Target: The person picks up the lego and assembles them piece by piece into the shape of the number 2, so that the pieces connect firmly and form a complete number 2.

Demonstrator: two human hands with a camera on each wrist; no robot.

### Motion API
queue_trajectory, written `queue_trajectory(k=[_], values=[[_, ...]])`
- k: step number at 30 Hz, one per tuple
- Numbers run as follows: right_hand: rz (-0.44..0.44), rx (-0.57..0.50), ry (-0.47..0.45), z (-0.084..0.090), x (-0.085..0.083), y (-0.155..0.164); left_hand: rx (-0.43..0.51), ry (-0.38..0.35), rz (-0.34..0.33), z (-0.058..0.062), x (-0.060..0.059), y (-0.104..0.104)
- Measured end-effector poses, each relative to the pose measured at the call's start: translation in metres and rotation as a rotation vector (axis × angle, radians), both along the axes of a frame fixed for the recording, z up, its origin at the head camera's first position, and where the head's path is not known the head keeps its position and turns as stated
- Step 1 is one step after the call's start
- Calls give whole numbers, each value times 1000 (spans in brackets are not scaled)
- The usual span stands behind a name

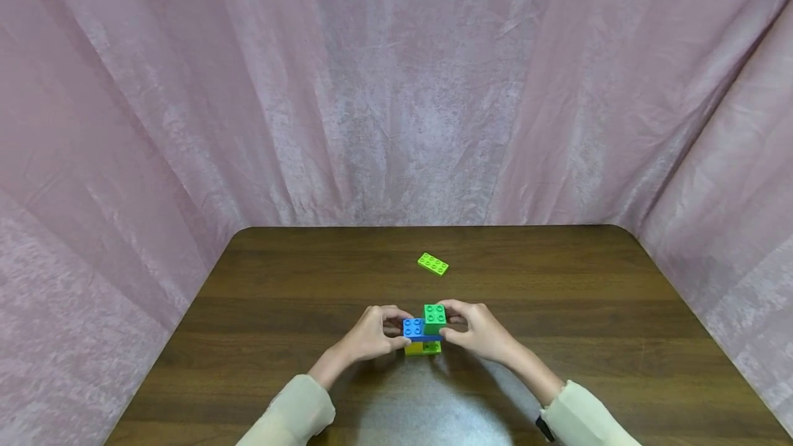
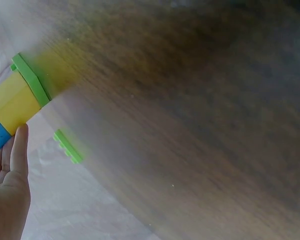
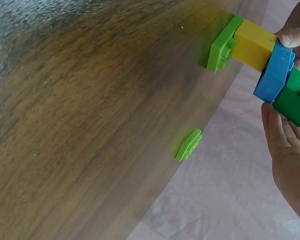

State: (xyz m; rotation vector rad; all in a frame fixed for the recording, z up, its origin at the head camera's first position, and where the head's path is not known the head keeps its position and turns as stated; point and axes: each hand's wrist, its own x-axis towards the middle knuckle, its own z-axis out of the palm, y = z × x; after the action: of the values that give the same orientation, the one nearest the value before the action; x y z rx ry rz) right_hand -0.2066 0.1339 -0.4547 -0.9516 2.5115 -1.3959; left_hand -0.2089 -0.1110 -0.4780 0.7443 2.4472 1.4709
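The blue block [image 1: 413, 328] is pinched by the left grip [image 1: 374, 334], the green block [image 1: 435, 321] by the right grip [image 1: 482, 331]. Stacking seems in hand; level pressing is probably called for.

Left hand [image 1: 370, 333] is being held at lower centre of head view, thumb [image 1: 399, 343] and fingers [image 1: 396, 312] being set in a pinch. Right hand [image 1: 480, 332] is being held right of it, pinch being mirrored. Forearms [image 1: 526, 367] are being angled in from bottom edge.

A pale cream left sleeve [image 1: 296, 410] matches the right sleeve [image 1: 587, 416], whose cuff shows something black [image 1: 544, 429].
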Motion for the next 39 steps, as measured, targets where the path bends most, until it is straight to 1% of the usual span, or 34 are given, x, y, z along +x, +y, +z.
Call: queue_trajectory(k=[5,11,16,23,31,32,33,39], values=[[-6,11,12,0,0,1,-25,12,-1,0,0,0],[-4,40,70,0,-1,0,-39,27,-6,2,0,0],[-8,45,72,-2,-1,4,-31,46,-15,2,-1,1],[-5,53,96,-3,0,4,-1,16,-12,2,0,1],[40,50,86,-3,-2,3,12,19,-1,-2,2,-1],[43,55,90,-2,-2,3,15,21,0,-2,2,-1],[45,59,94,-2,-3,3,14,24,0,2,4,-1],[51,85,102,0,-4,2,1,26,-1,2,3,0]])
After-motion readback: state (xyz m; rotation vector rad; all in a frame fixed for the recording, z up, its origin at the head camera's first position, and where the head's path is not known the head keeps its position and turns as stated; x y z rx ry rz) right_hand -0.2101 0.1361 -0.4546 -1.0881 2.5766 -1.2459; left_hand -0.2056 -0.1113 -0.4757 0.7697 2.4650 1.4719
